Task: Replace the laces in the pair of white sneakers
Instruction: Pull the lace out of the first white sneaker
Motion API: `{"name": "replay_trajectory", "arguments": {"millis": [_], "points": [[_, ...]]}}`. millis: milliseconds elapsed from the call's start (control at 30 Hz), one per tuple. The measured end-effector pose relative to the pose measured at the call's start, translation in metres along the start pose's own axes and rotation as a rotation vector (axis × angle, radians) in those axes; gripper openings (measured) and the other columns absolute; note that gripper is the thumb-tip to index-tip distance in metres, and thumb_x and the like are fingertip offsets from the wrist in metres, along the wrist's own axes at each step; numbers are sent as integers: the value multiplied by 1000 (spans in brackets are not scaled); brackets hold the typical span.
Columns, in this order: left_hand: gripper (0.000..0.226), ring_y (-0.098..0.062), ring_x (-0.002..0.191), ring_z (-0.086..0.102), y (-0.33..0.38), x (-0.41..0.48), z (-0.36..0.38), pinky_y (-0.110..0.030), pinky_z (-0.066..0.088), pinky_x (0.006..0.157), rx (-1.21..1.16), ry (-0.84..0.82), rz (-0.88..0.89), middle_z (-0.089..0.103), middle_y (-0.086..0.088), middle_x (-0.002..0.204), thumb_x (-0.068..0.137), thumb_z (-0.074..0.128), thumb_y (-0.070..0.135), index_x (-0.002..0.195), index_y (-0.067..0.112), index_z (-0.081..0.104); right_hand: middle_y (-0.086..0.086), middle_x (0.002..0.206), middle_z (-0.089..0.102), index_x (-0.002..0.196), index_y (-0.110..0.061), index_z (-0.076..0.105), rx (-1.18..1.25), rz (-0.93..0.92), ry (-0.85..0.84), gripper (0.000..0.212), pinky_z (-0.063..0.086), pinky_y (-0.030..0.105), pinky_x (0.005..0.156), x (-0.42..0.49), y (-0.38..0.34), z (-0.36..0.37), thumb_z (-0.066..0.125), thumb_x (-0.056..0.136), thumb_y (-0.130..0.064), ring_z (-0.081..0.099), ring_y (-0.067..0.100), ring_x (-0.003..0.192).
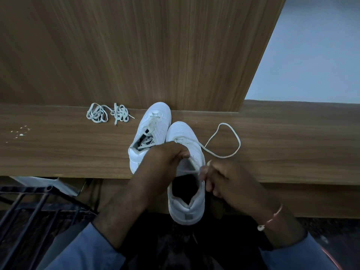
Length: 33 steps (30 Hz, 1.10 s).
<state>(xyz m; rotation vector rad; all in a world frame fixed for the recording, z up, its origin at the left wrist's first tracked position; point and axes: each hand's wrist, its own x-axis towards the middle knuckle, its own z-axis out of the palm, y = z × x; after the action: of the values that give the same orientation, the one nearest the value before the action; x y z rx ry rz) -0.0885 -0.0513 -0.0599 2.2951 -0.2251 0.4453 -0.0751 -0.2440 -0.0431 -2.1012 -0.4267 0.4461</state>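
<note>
Head view shows the left hand [165, 162] with its fingers curled over the upper part of the near white sneaker [187, 209], gripping it around the tongue. The right hand [226, 182] is just beside the same sneaker on its right side, and its thumb and fingers pinch one end of a white lace [224, 124]. A short part of this lace crosses the open mouth of the sneaker between the two hands. The rest runs out from the front eyelets and makes a wide loop that lies on the desk [282, 152] to the right. The near sneaker points away from the person: its toe is over the desk and its heel sticks out past the near edge. I cannot tell if the sole rests on the wood. The second white sneaker [155, 117] stands on the desk just to the left, touching the first one, and it has a lace in its eyelets, loose at the top. Further left, two small bundles of pale laces [97, 114] [120, 114] lie near each other by the upright wooden panel [136, 55]. A thin bracelet [272, 217] is on the right wrist, and both arms wear blue sleeves [87, 250]. Some white crumbs [20, 134] are on the desk at the far left.
</note>
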Motion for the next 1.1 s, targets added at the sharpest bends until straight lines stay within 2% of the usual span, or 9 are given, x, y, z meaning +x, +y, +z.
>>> {"name": "replay_trajectory", "arguments": {"millis": [133, 233, 333, 400, 500, 633, 800, 967, 1100], "points": [[18, -10, 71, 61, 12, -3, 13, -26, 49, 67, -173, 66, -31, 66, 4, 74, 90, 53, 9, 81, 18, 66, 0, 53, 45, 70, -14, 61, 903, 70, -336, 34, 36, 20, 42, -10, -28, 12, 51, 97, -32, 39, 9, 44], [24, -12, 68, 59, 25, -10, 30, -28, 46, 63, -218, -30, -48, 65, 1, 70, 87, 49, 6, 78, 23, 63, 5, 60, 56, 69, -13, 60, 1449, -198, 102, 34, 50, 26, 53, 3, -40, 9, 46, 95, -30, 55, 15, 52], [18, -10, 66, 53, 22, -13, 41, -24, 38, 63, -1, -154, 133, 64, -2, 69, 82, 51, 9, 79, 13, 68, 1, 76, 70, 77, -12, 64, 530, -385, 569, 40, 51, 22, 70, 23, -17, -2, 43, 100, -37, 66, 13, 71], [18, -15, 65, 58, 9, 0, 39, -26, 41, 64, 167, -141, 214, 66, 0, 68, 80, 53, 12, 79, 17, 71, -3, 72, 66, 74, -14, 59, -80, -307, 507, 43, 45, 22, 66, 25, 4, -5, 41, 101, -41, 62, 8, 69], [13, -18, 59, 58, -6, 19, 24, -27, 40, 62, 295, -105, 242, 62, 5, 62, 76, 60, 12, 71, 21, 68, -4, 57, 59, 68, -17, 55, -207, -42, 188, 43, 43, 30, 58, 18, 13, 4, 42, 101, -42, 53, 8, 51], [26, -19, 63, 55, -4, 33, 26, -27, 35, 65, 268, -121, 222, 61, 2, 65, 75, 39, 20, 72, 16, 65, -3, 45, 34, 64, -16, 50, 648, 266, -51, 48, 22, 20, 37, 13, -7, 6, 44, 99, -47, 27, 8, 36], [19, -25, 70, 56, -11, 43, 42, -36, 40, 65, 26, -175, 62, 63, -9, 72, 87, 50, 14, 74, 3, 59, -2, 51, 47, 64, -17, 50, 1586, -41, 60, 43, 45, 22, 48, 30, -33, 3, 39, 100, -38, 48, 11, 45], [25, -16, 63, 55, -21, 36, 57, -27, 38, 61, 95, -249, 28, 63, -1, 68, 93, 54, 20, 72, 7, 57, 0, 79, 72, 79, -9, 65, 635, -347, 776, 43, 53, 28, 78, 69, -11, 9, 37, 105, -29, 69, 14, 79], [24, -16, 59, 50, -20, 34, 50, -25, 29, 58, 155, -198, 74, 61, -3, 64, 86, 47, 23, 67, 13, 55, -15, 95, 67, 97, -7, 66, 185, -327, 765, 41, 53, 27, 83, 82, 13, 21, 37, 98, -35, 63, 1, 87]]}}
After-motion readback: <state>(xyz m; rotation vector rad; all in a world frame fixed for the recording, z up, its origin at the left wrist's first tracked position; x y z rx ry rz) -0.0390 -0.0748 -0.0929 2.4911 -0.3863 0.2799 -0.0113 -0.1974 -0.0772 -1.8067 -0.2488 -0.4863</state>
